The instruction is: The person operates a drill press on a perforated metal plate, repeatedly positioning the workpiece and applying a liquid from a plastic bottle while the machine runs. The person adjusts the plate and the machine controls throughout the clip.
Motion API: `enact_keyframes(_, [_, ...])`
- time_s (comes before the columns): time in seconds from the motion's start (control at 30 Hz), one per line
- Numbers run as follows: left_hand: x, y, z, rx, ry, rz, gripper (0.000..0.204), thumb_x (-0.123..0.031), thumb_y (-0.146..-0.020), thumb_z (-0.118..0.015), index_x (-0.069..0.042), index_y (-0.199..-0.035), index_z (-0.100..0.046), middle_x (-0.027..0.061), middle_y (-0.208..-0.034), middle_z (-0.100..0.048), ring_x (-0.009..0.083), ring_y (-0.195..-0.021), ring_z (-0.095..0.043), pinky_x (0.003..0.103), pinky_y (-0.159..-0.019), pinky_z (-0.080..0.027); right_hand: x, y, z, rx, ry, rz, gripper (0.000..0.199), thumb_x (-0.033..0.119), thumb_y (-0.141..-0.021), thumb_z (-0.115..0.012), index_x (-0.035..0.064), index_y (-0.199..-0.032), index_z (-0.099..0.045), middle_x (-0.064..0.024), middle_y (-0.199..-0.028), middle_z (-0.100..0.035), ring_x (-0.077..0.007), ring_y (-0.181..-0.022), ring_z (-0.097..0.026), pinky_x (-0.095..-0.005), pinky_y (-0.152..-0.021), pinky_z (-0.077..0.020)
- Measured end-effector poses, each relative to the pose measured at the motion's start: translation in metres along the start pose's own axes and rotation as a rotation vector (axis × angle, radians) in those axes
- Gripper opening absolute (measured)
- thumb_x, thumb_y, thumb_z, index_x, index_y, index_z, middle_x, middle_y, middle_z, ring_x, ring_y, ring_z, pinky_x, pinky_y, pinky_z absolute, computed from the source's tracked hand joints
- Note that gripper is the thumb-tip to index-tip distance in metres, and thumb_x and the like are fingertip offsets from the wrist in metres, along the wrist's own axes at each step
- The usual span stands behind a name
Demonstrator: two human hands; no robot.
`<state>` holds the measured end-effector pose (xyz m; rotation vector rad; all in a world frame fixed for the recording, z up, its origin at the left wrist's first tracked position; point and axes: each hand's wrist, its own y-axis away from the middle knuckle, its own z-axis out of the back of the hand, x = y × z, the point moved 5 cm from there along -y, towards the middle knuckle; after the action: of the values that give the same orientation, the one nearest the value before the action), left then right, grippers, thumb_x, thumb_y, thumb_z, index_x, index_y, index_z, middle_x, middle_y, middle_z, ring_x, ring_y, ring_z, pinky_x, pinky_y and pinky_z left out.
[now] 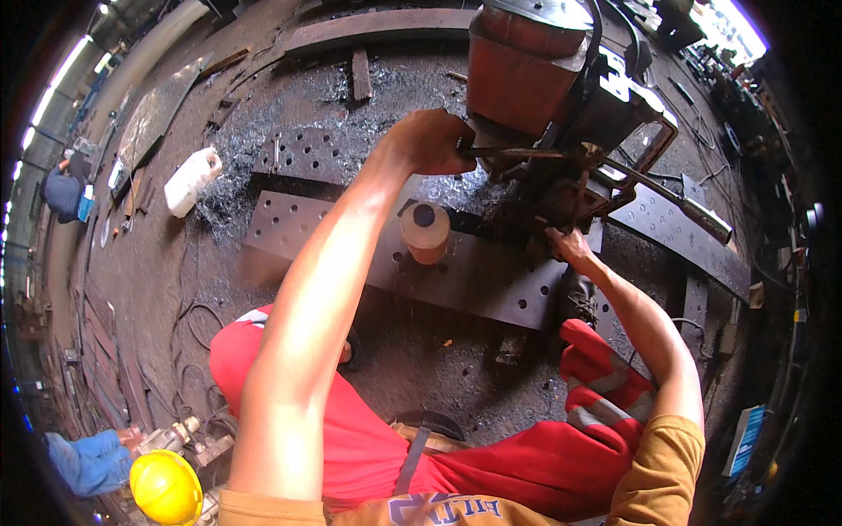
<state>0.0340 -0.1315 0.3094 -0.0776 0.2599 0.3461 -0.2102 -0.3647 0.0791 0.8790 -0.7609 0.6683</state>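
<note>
A drilling machine with a red-brown housing (pixel 513 83) stands over a long steel plate (pixel 474 280) with round holes. From the machine's hub spread several metal feed handle bars. My left hand (pixel 430 143) is closed in a fist around the end of the left bar (pixel 517 152). Lower down, my right hand (pixel 572 247) is closed at the bottom end of the downward bar (pixel 581 197); its fingertips are partly in shadow. A third bar, with a tube (pixel 706 219) on its end, points to the right. On the plate sits a cloudy plastic bottle (pixel 426 238) with a dark round top.
Metal shavings (pixel 237 180) cover the floor beside a white jug (pixel 191 182). Another holed plate (pixel 303 156) lies behind, and one (pixel 675 228) at right. Cables run across the floor. Lower left, a person in a yellow helmet (pixel 165 486) is close by; another person (pixel 66 188) is farther off.
</note>
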Motion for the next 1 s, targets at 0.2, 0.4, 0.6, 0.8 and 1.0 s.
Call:
enact_keyframes(0.2, [-0.001,0.001,0.001,0.046,0.011,0.053,0.037,-0.044,-0.076,-0.069,-0.013,-0.096,-0.076,0.0165,-0.089,-0.073,0.0382,-0.088,-0.07,0.047,-0.08,-0.055,-0.004,-0.003,0.001,-0.006,0.011,0.033,0.026,0.024,-0.096,-0.062,0.0076,-0.078,-0.051,0.0015,-0.062,-0.045,-0.0112,-0.05,-0.042,-0.032,-0.046,-0.0327])
enact_keyframes(0.4, [0.002,0.003,-0.001,0.01,0.038,0.028,0.037,-0.044,-0.077,-0.067,-0.013,-0.095,-0.076,0.017,-0.088,-0.073,0.0385,-0.087,-0.07,0.047,-0.08,-0.055,-0.002,-0.001,0.002,-0.053,0.02,0.01,0.023,0.024,-0.095,-0.062,0.0049,-0.084,-0.057,0.0006,-0.062,-0.046,-0.0118,-0.051,-0.044,-0.0326,-0.046,-0.0347])
enact_keyframes(0.6, [0.001,-0.003,0.004,0.087,0.004,0.043,0.038,-0.045,-0.076,-0.066,-0.013,-0.095,-0.075,0.0191,-0.092,-0.073,0.04,-0.091,-0.069,0.047,-0.082,-0.055,0.002,-0.003,0.003,-0.044,0.145,-0.012,0.025,0.03,-0.095,-0.063,0.0059,-0.097,-0.066,-0.003,-0.062,-0.052,-0.0137,-0.051,-0.049,-0.0328,-0.046,-0.0357])
enact_keyframes(0.8, [-0.009,-0.009,-0.006,0.105,-0.037,0.071,0.041,-0.045,-0.074,-0.075,-0.014,-0.102,-0.075,0.0174,-0.097,-0.073,0.0374,-0.094,-0.069,0.047,-0.085,-0.055,-0.054,-0.026,0.021,-0.186,0.387,0.07,0.03,0.032,-0.09,-0.063,0.002,-0.09,-0.068,-0.0158,-0.067,-0.063,-0.0302,-0.063,-0.063,-0.0452,-0.057,-0.0495])
enact_keyframes(1.0, [-0.007,0.002,0.007,0.092,-0.016,0.125,0.037,-0.042,-0.074,-0.075,-0.014,-0.098,-0.077,0.0168,-0.094,-0.073,0.0365,-0.092,-0.07,0.044,-0.083,-0.055,-0.004,-0.004,-0.002,0.047,0.355,0.007,0.037,0.032,-0.089,-0.06,-0.0034,-0.098,-0.068,-0.0264,-0.084,-0.069,-0.0373,-0.084,-0.071,-0.047,-0.073,-0.055])
